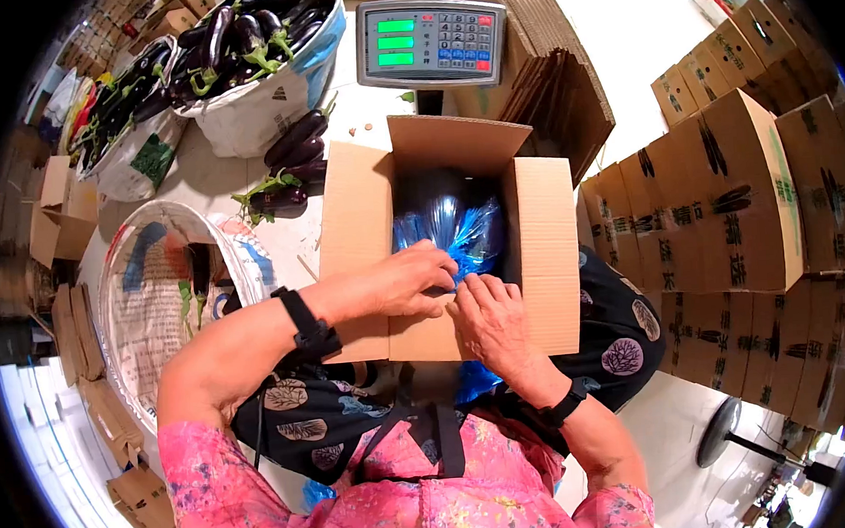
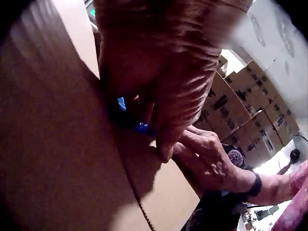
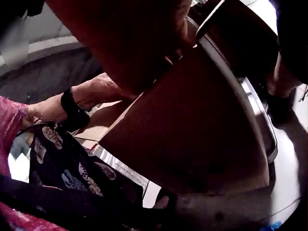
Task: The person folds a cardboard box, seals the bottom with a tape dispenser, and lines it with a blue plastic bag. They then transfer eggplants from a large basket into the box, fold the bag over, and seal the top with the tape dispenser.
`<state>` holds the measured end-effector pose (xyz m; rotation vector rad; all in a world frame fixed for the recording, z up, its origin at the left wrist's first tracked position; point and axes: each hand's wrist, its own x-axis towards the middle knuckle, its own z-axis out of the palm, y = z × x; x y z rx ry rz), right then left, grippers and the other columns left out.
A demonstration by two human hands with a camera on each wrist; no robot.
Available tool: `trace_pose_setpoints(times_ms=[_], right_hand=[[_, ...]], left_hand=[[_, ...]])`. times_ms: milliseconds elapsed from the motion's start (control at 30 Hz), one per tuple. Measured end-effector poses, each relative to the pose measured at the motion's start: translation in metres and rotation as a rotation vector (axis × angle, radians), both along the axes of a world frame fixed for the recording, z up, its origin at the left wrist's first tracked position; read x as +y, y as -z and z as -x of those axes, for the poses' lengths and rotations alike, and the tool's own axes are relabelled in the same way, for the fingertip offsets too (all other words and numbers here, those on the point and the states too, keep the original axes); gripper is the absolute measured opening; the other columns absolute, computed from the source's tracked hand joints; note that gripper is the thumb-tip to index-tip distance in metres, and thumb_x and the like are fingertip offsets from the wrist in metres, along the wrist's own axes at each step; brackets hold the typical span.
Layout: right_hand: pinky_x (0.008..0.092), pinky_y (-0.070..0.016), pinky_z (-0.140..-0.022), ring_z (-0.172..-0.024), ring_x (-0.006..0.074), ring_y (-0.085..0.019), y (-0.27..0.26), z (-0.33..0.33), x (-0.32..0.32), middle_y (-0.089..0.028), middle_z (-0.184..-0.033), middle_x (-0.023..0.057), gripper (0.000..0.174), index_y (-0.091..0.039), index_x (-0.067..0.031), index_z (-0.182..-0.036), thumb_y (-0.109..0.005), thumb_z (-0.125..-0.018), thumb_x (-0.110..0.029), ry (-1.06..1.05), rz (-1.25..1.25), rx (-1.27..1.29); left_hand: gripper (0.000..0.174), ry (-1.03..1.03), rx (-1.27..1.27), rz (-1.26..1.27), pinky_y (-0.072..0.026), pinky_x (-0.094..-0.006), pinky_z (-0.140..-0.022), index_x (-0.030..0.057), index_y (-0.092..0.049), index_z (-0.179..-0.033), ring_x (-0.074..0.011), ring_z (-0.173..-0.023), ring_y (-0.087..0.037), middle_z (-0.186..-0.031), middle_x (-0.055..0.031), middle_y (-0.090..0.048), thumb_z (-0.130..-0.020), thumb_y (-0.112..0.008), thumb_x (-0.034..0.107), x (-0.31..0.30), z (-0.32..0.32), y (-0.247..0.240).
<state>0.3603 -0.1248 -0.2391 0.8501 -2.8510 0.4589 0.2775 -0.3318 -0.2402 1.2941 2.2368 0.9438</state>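
An open cardboard box [image 1: 548,257] stands before the person with its flaps spread. Inside it lies a shiny blue plastic bag [image 1: 478,232], drawn together in folds toward the near side, with dark contents below. At the gathered folds, the left hand [image 1: 412,280] pinches the plastic with curled fingers. Beside it, the right hand [image 1: 494,323] also grips the gathered bag over the near flap. In the left wrist view, bits of blue show behind the left hand [image 2: 154,72], its thumb close over the cardboard. The right fingertips are mostly hidden in the right wrist view.
A digital scale display [image 1: 430,44] stands behind the box. Loose eggplants [image 1: 297,156] lie to its left, near a white sack [image 1: 243,116] heaped with eggplants. An open woven sack [image 1: 124,318] is at left. Stacked printed cartons [image 1: 724,191] line the right side.
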Motion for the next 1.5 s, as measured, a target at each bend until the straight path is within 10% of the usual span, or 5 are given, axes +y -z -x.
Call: trace_pose_setpoints(times_ms=[667,867,1033,1133,1500], right_hand=[[0.0484,-0.0373,-0.106,-0.131,0.0404,-0.044,0.004,-0.030,-0.012,-0.045,-0.141,0.0273,0.076,-0.043,0.0078,-0.138,-0.067,-0.086,-0.042,-0.092,0.147,-0.108],[0.0475,-0.0371,-0.106,-0.133,0.0398,-0.042,0.014,-0.028,-0.013,-0.048,-0.138,0.0273,0.080,-0.047,0.0094,-0.134,-0.065,-0.084,-0.050,-0.084,0.090,-0.133],[0.0477,-0.0400,-0.103,-0.128,0.0404,-0.047,0.015,-0.028,-0.015,-0.050,-0.133,0.0281,0.080,-0.048,0.0098,-0.132,-0.066,-0.084,-0.051,-0.081,0.094,-0.101],[0.0481,-0.0412,-0.101,-0.125,0.0409,-0.049,0.016,-0.026,-0.012,-0.052,-0.131,0.0287,0.080,-0.049,0.0106,-0.131,-0.067,-0.083,-0.050,-0.083,0.102,-0.079],[0.0475,-0.0419,-0.101,-0.124,0.0409,-0.050,0.016,-0.024,-0.017,-0.053,-0.130,0.0287,0.070,-0.052,0.0106,-0.128,-0.065,-0.086,-0.045,-0.077,0.089,-0.076]], left_hand=[[0.054,-0.197,-0.599,-0.045,-0.0472,-0.0392,-0.090,0.0081,-0.051,-0.133,-0.0347,-0.099,-0.057,-0.102,-0.0142,-0.058,-0.081,-0.064,0.003,-0.004,0.006,-0.012],[0.063,-0.381,0.454,0.117,-0.0468,-0.0418,-0.092,0.0038,-0.045,-0.139,-0.0368,-0.110,-0.055,-0.120,-0.0207,-0.055,-0.079,-0.057,-0.005,0.016,0.023,-0.052],[0.059,-0.592,0.830,0.147,-0.0429,-0.0474,-0.094,0.0028,-0.051,-0.133,-0.0383,-0.111,-0.052,-0.121,-0.0195,-0.054,-0.078,-0.070,0.009,0.003,0.090,-0.076],[0.043,-0.521,0.250,0.381,-0.0448,-0.0497,-0.092,-0.0007,-0.060,-0.117,-0.0420,-0.114,-0.053,-0.120,-0.0208,-0.058,-0.080,-0.071,0.018,-0.001,0.092,-0.086],[0.126,-0.134,0.376,0.452,-0.0313,-0.0533,-0.112,-0.0041,-0.033,-0.144,-0.0529,-0.139,-0.025,-0.149,-0.0340,-0.026,-0.050,-0.083,0.064,-0.011,0.021,-0.026]])
